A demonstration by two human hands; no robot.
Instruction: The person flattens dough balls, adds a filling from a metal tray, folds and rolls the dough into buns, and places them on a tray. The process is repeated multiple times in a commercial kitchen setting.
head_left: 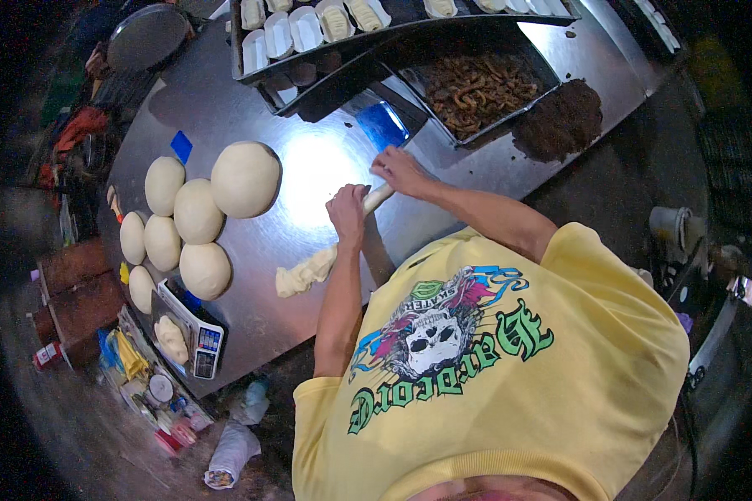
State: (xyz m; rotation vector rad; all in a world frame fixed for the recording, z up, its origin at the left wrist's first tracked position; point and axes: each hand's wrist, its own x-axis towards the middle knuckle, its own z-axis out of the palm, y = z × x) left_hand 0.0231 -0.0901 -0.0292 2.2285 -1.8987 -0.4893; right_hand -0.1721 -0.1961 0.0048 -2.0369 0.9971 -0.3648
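A short pale dough roll (378, 199) lies on the metal table between my hands. My left hand (348, 211) is closed around its left end, with the fingers curled. My right hand (401, 173) bends over the other end, its fingers curled and partly hidden from view. Beside my left forearm rests a lumpy, torn-looking strip of dough (305, 274). Just beyond my right hand is a shiny blue flat piece (383, 125). Smooth round dough balls, including a large one (245, 179), sit in a cluster to the left.
A digital scale (207, 354) bearing a dough lump stands at the table's left edge. A blue scraper (181, 146) lies behind the balls. At the back are a tray of brown pieces (480, 96), a dark crumb pile (560, 121) and stacked trays (317, 54) with shaped dough on paper.
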